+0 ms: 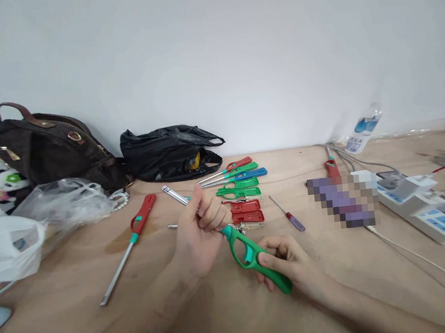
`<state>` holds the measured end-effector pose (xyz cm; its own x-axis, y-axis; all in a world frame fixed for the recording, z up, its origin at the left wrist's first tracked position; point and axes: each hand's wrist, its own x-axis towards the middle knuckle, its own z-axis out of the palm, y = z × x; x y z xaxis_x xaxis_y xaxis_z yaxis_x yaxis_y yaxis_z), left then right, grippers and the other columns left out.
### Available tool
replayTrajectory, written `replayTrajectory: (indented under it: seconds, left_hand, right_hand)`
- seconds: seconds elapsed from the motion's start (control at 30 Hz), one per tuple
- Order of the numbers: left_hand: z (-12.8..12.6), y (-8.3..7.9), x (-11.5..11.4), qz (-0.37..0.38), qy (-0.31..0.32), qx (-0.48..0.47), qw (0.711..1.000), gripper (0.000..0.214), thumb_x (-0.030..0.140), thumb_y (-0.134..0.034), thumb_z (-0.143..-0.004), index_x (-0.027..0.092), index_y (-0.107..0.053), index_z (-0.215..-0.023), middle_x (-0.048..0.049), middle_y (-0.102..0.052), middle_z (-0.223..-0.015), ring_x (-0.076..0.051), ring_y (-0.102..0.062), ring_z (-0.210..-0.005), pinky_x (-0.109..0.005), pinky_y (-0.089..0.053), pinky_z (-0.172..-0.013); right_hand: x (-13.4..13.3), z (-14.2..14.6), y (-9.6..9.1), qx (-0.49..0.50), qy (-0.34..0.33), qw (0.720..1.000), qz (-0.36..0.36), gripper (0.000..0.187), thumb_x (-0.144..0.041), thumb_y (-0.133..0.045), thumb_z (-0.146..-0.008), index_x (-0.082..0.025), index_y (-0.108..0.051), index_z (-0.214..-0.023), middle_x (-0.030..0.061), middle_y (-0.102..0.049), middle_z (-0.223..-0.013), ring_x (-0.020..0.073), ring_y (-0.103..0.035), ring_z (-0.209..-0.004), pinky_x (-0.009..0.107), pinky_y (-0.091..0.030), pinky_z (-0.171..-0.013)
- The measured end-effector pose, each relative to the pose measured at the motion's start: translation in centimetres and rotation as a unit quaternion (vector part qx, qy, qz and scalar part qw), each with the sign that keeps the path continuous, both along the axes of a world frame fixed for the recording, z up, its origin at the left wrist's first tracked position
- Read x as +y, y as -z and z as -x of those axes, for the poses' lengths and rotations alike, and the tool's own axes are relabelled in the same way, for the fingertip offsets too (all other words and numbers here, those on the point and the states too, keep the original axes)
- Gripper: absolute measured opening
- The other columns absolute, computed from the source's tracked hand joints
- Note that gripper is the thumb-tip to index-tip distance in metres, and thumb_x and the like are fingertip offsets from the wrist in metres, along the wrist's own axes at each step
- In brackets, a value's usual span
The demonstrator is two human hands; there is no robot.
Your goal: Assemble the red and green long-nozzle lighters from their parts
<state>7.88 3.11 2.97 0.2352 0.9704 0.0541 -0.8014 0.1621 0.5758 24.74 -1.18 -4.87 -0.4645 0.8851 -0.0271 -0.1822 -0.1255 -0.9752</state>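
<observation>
A green gas lighter [277, 276] with a teal trigger is held between both hands, its metal barrel pointing up and to the left. My left hand [203, 227] wraps round the barrel near the teal collar, hiding part of it. On the green handle, my right hand [282, 261] grips with thumb and fingers. Beyond the hands lie opened green handle halves [244, 187] and opened red handle halves [249, 211], with small loose parts beside them. Several whole lighters, one with a blue handle [255, 173], lie side by side behind these.
A red lighter [142, 214] lies at left, and a screwdriver [294, 221] right of centre. A dark bag [45, 148], black plastic bag [157, 152] and white bag [8, 247] stand left. Power strips [439, 223] with cables, a bottle [363, 128] and a blurred-out purple object [339, 202] occupy the right.
</observation>
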Motion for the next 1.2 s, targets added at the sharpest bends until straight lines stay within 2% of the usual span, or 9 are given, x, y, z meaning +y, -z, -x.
replayTrajectory:
  seconds: [0.13,0.3,0.6,0.83,0.9,0.97,1.03,1.1,1.2]
  left_hand:
    - [-0.7,0.8,-0.2,0.052,-0.067,-0.007,0.996,0.055,0.023,-0.036,-0.102,0.016,-0.032,-0.048,0.0080,-0.016,-0.042,-0.006,-0.014,-0.036,-0.021,-0.022,-0.038]
    - [-1.6,0.7,-0.5,0.066,-0.107,-0.004,0.992,0.055,0.020,-0.032,-0.103,0.017,-0.030,-0.048,0.0081,-0.016,-0.043,-0.006,-0.013,-0.036,-0.021,-0.021,-0.038]
    - [-2.7,0.5,-1.0,0.017,-0.118,0.005,0.993,0.053,0.022,-0.047,-0.098,0.017,-0.026,-0.049,0.0082,-0.017,-0.044,-0.006,-0.016,-0.038,-0.019,-0.025,-0.039]
    - [-2.4,0.0,-0.3,0.022,-0.104,0.000,0.994,0.050,0.026,-0.046,-0.098,0.017,-0.030,-0.052,0.0086,-0.017,-0.046,-0.006,-0.017,-0.038,-0.019,-0.028,-0.041]
    - [-2.1,0.0,0.2,0.013,-0.084,-0.003,0.996,0.048,0.029,-0.049,-0.097,0.017,-0.035,-0.053,0.0086,-0.022,-0.046,-0.005,-0.021,-0.038,-0.019,-0.030,-0.042]
    - [-2.0,0.5,0.4,0.017,-0.067,0.009,0.998,0.039,0.034,-0.055,-0.094,0.016,-0.046,-0.060,0.0068,-0.036,-0.049,-0.006,-0.034,-0.041,-0.019,-0.037,-0.047]
    - [-2.0,1.5,-0.1,0.036,-0.048,0.052,0.997,0.027,0.038,-0.061,-0.090,0.014,-0.059,-0.077,0.0002,-0.056,-0.063,-0.011,-0.055,-0.058,-0.023,-0.047,-0.060]
    - [-2.3,2.9,-0.9,0.042,-0.002,0.113,0.993,0.029,0.040,-0.067,-0.084,0.012,-0.063,-0.093,-0.0076,-0.068,-0.081,-0.019,-0.065,-0.081,-0.027,-0.051,-0.068]
    - [-2.9,4.9,-2.3,0.020,0.028,0.202,0.979,0.044,0.049,-0.072,-0.078,0.014,-0.061,-0.101,-0.0111,-0.072,-0.090,-0.025,-0.067,-0.081,-0.024,-0.045,-0.046]
  right_hand:
    - [-0.2,0.4,-0.1,-0.037,0.037,0.998,-0.018,0.043,-0.055,-0.067,-0.079,-0.013,-0.061,-0.071,0.0017,-0.062,-0.058,0.0081,-0.049,-0.044,0.020,-0.034,-0.044]
    - [-0.6,0.8,0.0,-0.079,0.084,0.992,-0.050,0.044,-0.056,-0.064,-0.079,-0.014,-0.059,-0.067,0.0001,-0.056,-0.056,0.0098,-0.047,-0.047,0.023,-0.034,-0.047]
    - [-1.1,0.6,0.6,-0.165,0.153,0.965,-0.137,0.038,-0.050,-0.057,-0.087,-0.016,-0.058,-0.069,-0.0014,-0.049,-0.058,0.0133,-0.044,-0.056,0.026,-0.031,-0.052]
    - [-0.9,0.7,0.3,-0.153,0.152,0.967,-0.135,0.039,-0.053,-0.060,-0.086,-0.016,-0.060,-0.071,-0.0005,-0.053,-0.057,0.0139,-0.048,-0.055,0.026,-0.032,-0.052]
    - [-0.6,0.7,0.1,-0.112,0.127,0.981,-0.100,0.042,-0.056,-0.061,-0.084,-0.016,-0.059,-0.069,-0.0004,-0.054,-0.055,0.0127,-0.048,-0.051,0.025,-0.032,-0.049]
    - [-0.2,0.7,-0.1,-0.057,0.086,0.993,-0.049,0.045,-0.058,-0.062,-0.081,-0.015,-0.058,-0.070,-0.0002,-0.056,-0.055,0.0108,-0.047,-0.046,0.023,-0.031,-0.045]
    - [0.2,0.7,-0.2,-0.008,0.054,0.998,-0.011,0.046,-0.059,-0.065,-0.079,-0.015,-0.058,-0.072,0.0002,-0.058,-0.056,0.0092,-0.046,-0.042,0.022,-0.031,-0.043]
    - [0.4,0.7,-0.1,0.024,0.048,0.999,0.008,0.045,-0.059,-0.066,-0.078,-0.015,-0.058,-0.072,0.0010,-0.061,-0.058,0.0085,-0.048,-0.042,0.021,-0.033,-0.043]
    - [0.5,0.6,0.2,0.031,0.055,0.998,0.014,0.045,-0.058,-0.068,-0.078,-0.015,-0.057,-0.071,0.0025,-0.063,-0.060,0.0092,-0.052,-0.044,0.021,-0.037,-0.043]
